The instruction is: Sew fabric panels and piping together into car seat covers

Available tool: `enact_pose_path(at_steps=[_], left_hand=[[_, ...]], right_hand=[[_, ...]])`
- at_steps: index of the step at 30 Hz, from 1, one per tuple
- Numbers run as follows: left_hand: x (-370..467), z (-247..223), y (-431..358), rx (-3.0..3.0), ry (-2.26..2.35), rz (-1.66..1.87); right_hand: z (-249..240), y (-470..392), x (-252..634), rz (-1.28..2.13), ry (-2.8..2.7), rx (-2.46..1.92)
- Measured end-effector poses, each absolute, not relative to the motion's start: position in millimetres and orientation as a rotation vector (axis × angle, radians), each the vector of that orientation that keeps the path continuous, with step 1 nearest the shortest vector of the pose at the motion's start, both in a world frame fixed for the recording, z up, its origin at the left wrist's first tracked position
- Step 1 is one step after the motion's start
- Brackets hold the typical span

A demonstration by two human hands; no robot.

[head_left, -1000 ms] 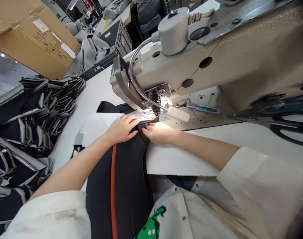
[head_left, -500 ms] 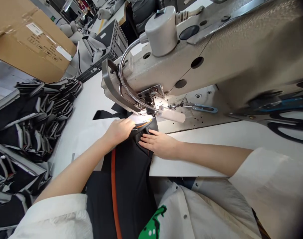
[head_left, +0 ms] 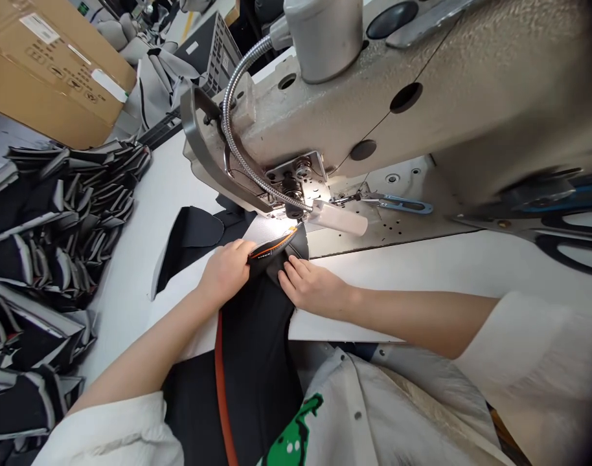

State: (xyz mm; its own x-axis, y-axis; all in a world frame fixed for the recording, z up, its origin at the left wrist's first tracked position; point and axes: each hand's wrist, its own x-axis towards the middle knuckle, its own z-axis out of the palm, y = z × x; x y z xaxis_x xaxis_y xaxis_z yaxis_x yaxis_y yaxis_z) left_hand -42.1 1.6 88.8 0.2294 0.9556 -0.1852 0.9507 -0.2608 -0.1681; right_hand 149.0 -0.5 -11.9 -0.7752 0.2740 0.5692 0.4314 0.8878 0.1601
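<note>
A black fabric cover (head_left: pixel 257 362) with a red-orange stripe (head_left: pixel 221 382) runs from my lap up to the sewing machine (head_left: pixel 320 129). My left hand (head_left: pixel 227 272) is closed on its folded edge, where an orange trim line (head_left: pixel 276 244) and a small lettered tag show. The white backing (head_left: pixel 267 230) of the fabric lies under the lit needle area (head_left: pixel 295 204). To the right of that edge, my right hand (head_left: pixel 315 285) has its fingers bent and closed on a fold of the black fabric, just in front of the presser foot. Its fingertips are partly hidden in the fold.
Stacks of black and grey fabric pieces (head_left: pixel 57 200) stand along the left. Behind them are a cardboard box (head_left: pixel 57 77) and a grey crate (head_left: pixel 213 58). Blue thread snips (head_left: pixel 403 204) lie on the machine bed, and black-handled scissors (head_left: pixel 568 243) are at the right.
My view has moved closer to the machine. My left hand has shifted slightly left and down along the edge, lifting the trim into clearer view. My right hand's fingers have curled in.
</note>
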Motion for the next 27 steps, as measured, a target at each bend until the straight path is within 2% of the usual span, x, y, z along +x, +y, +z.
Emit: enact_pose_path(at_steps=[6,12,15,27], left_hand=[[10,81,-10,-2.577,-1.618,0.524],[25,87,10,-2.553,-2.002,0.796],[19,87,17,-2.600,-2.009,0.932],[21,74,16,-2.627,-2.066,0.641]], right_hand=[[-9,-12,146,-0.342,-2.585,-0.569],[-4,-18,157,-0.391,-2.550,-0.553],[-4,-18,161,-0.359,-2.525,-0.571],[-3,-18,161,-0.217,-2.586,-0.629]])
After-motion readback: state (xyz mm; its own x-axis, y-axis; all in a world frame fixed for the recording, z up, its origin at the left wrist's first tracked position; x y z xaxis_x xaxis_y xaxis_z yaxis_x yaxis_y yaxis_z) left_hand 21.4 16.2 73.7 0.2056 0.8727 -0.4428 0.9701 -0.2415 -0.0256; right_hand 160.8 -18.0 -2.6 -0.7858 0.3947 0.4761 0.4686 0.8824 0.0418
